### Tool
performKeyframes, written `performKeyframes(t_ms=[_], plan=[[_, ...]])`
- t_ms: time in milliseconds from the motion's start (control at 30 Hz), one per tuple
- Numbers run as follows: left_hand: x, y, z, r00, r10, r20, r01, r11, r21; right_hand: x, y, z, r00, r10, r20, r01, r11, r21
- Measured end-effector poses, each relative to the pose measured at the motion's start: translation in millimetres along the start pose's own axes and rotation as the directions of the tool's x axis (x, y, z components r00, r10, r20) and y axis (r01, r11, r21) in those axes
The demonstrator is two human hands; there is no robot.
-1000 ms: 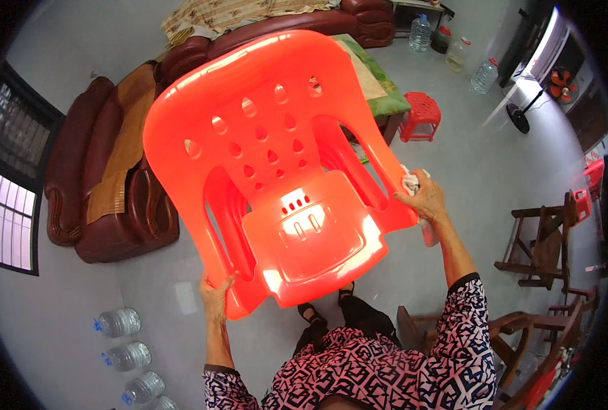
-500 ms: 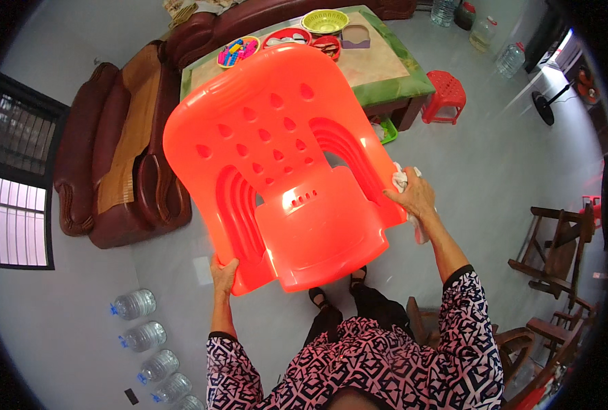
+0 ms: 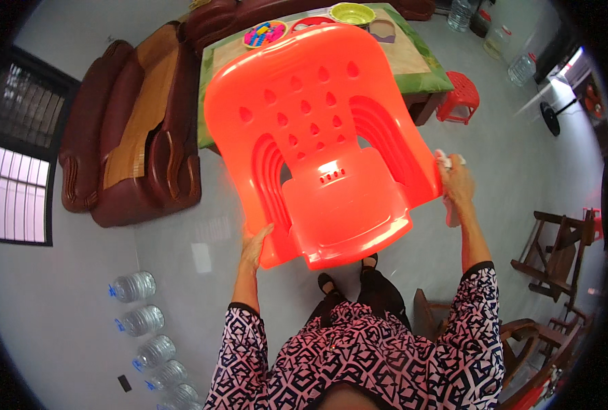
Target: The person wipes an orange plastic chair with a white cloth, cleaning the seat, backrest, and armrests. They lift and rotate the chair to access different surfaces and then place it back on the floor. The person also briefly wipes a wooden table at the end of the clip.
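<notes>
I hold a bright orange plastic armchair up in front of me, its seat and perforated backrest facing me. My left hand grips the front corner of the left armrest from below. My right hand clasps the right armrest edge and also has a small white cloth tucked in its fingers. The chair hangs above the pale floor, over my feet in dark shoes.
A low table with a green cloth stands beyond the chair, bearing a green bowl and a plate of coloured items. Dark red sofas lie left, water jugs lower left, a red stool and wooden chairs right.
The view has shifted so the table and sofas come closer; the orange chair has swung right and slightly down while both hands keep their hold.
</notes>
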State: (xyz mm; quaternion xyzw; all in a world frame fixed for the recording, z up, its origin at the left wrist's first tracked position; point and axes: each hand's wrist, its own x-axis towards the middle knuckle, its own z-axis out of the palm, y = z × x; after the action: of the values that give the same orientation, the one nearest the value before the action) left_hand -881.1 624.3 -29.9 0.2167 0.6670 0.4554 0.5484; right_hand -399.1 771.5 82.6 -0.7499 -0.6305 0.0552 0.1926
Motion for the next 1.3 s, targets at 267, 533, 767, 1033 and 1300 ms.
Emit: performKeyframes(t_ms=[267, 533, 767, 1033, 1300], plan=[[4, -14, 1, 0.98, -0.179, 0.092, 0.2, 0.819, -0.538, 40, 60, 31, 0.996, 0.09, -0.006, -0.08, 0.912, 0.402], [45, -133, -82, 0.859, -0.192, 0.474, 0.469, 0.667, -0.579, 14, 76, 57, 0.881, -0.075, 0.468, -0.153, 0.889, 0.431], [-7, -131, -72, 0.885, -0.271, 0.379, 0.464, 0.576, -0.673, -32, 37, 19, 0.741, 0.07, 0.668, -0.308, 0.919, 0.245], [-50, -117, -77, 0.939, -0.312, 0.146, 0.3, 0.536, -0.789, 0, -21, 38, 0.678, 0.074, 0.731, -0.287, 0.943, 0.171], [-20, -80, -76, 0.974, -0.22, 0.064, 0.178, 0.551, -0.816, -12, -33, 38, 0.684, 0.03, 0.729, -0.24, 0.952, 0.187]])
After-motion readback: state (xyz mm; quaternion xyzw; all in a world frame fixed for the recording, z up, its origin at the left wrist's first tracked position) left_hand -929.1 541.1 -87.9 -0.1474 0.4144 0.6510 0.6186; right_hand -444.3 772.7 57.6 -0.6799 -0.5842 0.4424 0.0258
